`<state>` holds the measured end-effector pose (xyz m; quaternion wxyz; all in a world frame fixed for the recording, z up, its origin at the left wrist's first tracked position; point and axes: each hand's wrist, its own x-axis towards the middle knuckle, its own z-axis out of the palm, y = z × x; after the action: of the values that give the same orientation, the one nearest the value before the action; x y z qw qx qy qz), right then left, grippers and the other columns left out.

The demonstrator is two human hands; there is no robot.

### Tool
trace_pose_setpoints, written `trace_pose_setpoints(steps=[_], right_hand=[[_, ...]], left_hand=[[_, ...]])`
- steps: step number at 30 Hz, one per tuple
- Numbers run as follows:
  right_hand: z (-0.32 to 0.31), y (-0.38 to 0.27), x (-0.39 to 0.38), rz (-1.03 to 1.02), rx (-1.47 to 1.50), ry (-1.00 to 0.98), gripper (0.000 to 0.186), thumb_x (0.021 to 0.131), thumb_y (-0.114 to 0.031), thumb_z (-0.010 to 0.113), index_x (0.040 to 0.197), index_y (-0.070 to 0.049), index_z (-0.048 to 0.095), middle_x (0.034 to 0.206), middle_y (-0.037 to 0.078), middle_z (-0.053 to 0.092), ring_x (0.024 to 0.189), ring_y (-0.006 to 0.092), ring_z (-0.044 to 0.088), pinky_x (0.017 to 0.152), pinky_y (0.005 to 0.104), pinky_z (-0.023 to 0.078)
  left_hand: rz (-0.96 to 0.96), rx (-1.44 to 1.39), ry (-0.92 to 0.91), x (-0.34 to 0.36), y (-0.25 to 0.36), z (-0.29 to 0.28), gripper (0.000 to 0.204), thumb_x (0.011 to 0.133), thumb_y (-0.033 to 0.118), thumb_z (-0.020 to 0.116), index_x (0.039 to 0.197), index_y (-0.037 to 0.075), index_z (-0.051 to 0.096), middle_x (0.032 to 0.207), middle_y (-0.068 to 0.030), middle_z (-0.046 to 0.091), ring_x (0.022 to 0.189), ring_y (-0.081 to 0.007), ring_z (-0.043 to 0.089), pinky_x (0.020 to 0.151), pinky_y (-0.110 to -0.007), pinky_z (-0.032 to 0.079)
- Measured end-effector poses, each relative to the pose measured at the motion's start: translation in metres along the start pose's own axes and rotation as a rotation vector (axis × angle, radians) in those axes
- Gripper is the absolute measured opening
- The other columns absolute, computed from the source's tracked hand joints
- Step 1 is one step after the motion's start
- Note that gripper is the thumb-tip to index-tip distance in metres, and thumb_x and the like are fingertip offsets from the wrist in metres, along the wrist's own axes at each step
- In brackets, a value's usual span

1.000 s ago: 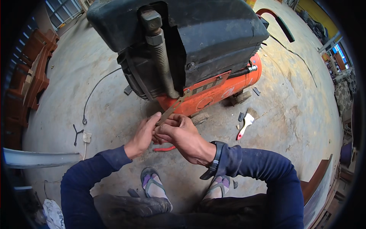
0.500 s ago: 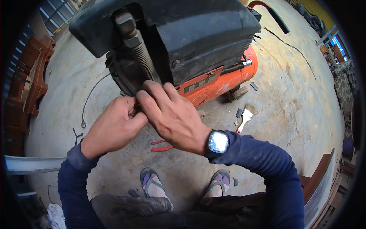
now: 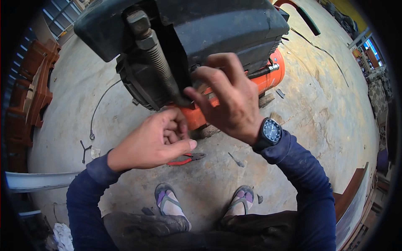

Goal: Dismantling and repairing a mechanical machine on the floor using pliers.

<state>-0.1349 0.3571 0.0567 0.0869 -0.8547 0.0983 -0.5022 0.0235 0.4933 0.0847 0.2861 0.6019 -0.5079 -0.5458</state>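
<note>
A person's two bare hands are raised side by side in front of a machine with a dark cover (image 3: pixel 217 35) above an orange tank (image 3: pixel 274 73). The machine is on a concrete floor (image 3: pixel 314 150), filling the upper middle of the view. A ribbed metal pipe (image 3: pixel 157 69), with a nut near its upper end, slants down its near side toward the tank.

The left hand (image 3: pixel 146 140) is just below the pipe's lower end; its fingers curl loosely and its thumb points right, a gap between them. The right hand (image 3: pixel 234 100) is higher, in front of the tank, its fingers (image 3: pixel 220 79) bent and spread, thumb apart and slightly blurred. Whether it touches the machine, I cannot tell. A black watch (image 3: pixel 271 130) circles the right wrist, at the end of a navy sleeve (image 3: pixel 307 184).

Red-handled pliers (image 3: pixel 180 162) lie on the floor, partly hidden by the left hand. Below them are two feet in sandals (image 3: pixel 171 205). A black three-armed tool (image 3: pixel 85 150) lies to the left, near a dark cable (image 3: pixel 96 111).
</note>
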Motion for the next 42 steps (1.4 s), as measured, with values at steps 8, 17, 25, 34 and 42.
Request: trace_pose_setpoints(steps=[8, 17, 25, 34, 42], right_hand=[[-0.005, 0.018, -0.010, 0.235, 0.069, 0.072, 0.030, 0.079, -0.005, 0.075, 0.099, -0.003, 0.053, 0.093, 0.007, 0.053, 0.068, 0.0133, 0.053, 0.057, 0.0244, 0.045], [-0.002, 0.048, -0.033, 0.533, 0.167, 0.192, 0.029, 0.090, -0.019, 0.066, 0.102, -0.002, 0.046, 0.082, 0.009, 0.052, 0.064, 0.0146, 0.053, 0.054, 0.0286, 0.044], [-0.001, 0.055, -0.068, 1.195, 0.646, 0.270, 0.027, 0.097, -0.031, 0.057, 0.097, -0.011, 0.039, 0.082, 0.002, 0.047, 0.051, 0.0097, 0.044, 0.044, 0.0253, 0.033], [-0.005, 0.055, -0.076, 1.623, 0.716, 0.030, 0.035, 0.096, -0.047, 0.050, 0.098, -0.013, 0.041, 0.084, -0.001, 0.048, 0.056, 0.0112, 0.049, 0.047, 0.0270, 0.035], [-0.013, 0.060, -0.083, 1.631, 0.905, 0.006, 0.028, 0.097, -0.037, 0.055, 0.097, -0.011, 0.045, 0.080, 0.001, 0.050, 0.060, 0.0126, 0.054, 0.052, 0.0269, 0.045]], left_hand=[[-0.018, 0.013, -0.028, 0.019, -0.025, 0.008, 0.050, 0.086, 0.017, 0.069, 0.126, 0.000, 0.045, 0.103, -0.0064, 0.059, 0.077, -0.0055, 0.055, 0.068, -0.021, 0.045], [0.014, 0.024, -0.065, 0.031, -0.030, 0.012, 0.050, 0.087, 0.019, 0.069, 0.128, 0.001, 0.046, 0.106, -0.0042, 0.059, 0.075, -0.0034, 0.052, 0.067, -0.020, 0.044], [0.021, 0.021, -0.099, 0.040, -0.027, 0.015, 0.052, 0.088, 0.019, 0.069, 0.130, 0.000, 0.044, 0.108, -0.0055, 0.058, 0.076, -0.0038, 0.054, 0.068, -0.020, 0.046], [0.043, -0.196, -0.027, 0.057, -0.038, 0.035, 0.077, 0.088, 0.015, 0.067, 0.147, -0.001, 0.021, 0.112, -0.0100, 0.058, 0.080, -0.0104, 0.060, 0.076, -0.024, 0.049], [0.060, -0.381, -0.026, 0.054, -0.030, 0.035, 0.078, 0.088, 0.014, 0.064, 0.150, 0.002, 0.018, 0.115, -0.0104, 0.059, 0.083, -0.0127, 0.061, 0.078, -0.026, 0.047]])
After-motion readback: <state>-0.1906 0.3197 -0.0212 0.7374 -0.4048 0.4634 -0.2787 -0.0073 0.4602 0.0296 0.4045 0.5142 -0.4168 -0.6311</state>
